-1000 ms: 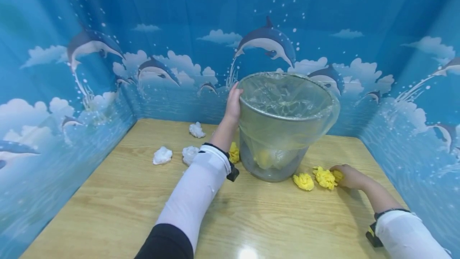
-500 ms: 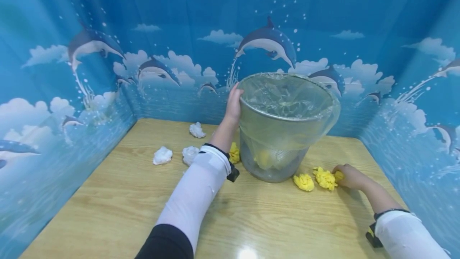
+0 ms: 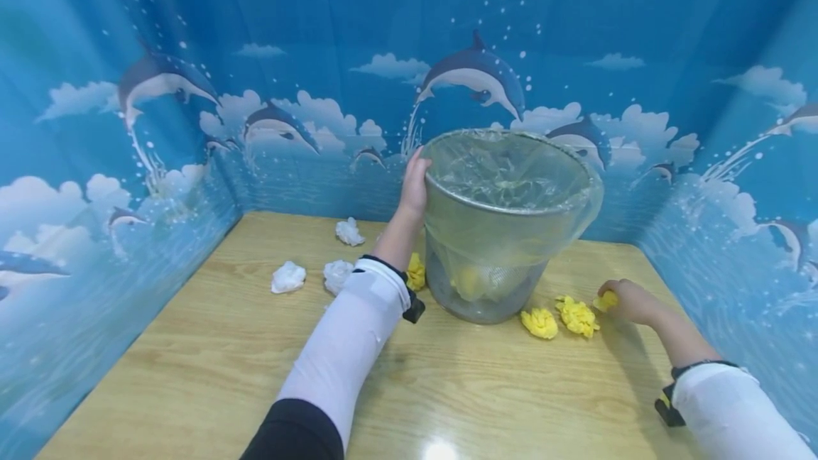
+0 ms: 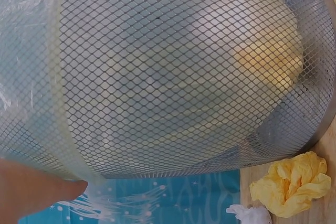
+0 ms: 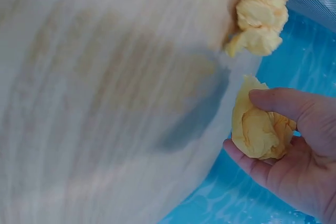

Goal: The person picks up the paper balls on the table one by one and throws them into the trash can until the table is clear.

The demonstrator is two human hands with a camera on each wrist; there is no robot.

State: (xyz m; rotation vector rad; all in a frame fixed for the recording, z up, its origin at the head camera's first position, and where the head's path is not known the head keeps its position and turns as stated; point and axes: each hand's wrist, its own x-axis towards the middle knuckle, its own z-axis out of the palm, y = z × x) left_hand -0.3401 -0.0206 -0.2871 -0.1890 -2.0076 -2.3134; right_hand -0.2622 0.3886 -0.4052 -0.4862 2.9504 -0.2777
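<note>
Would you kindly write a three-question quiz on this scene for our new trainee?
1. Multiple choice: the wad in the right hand is: A) white, B) yellow, C) blue.
2. Fill in: the left hand holds the bin at its ____.
3. True or false: both white wads and yellow wads lie on the table.

Key: 1. B; 2. rim; 3. True.

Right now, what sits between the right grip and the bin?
A yellow crumpled ball nearer the bin and a second yellow ball nearer the right grip, both on the table. The head view shows this.
</note>
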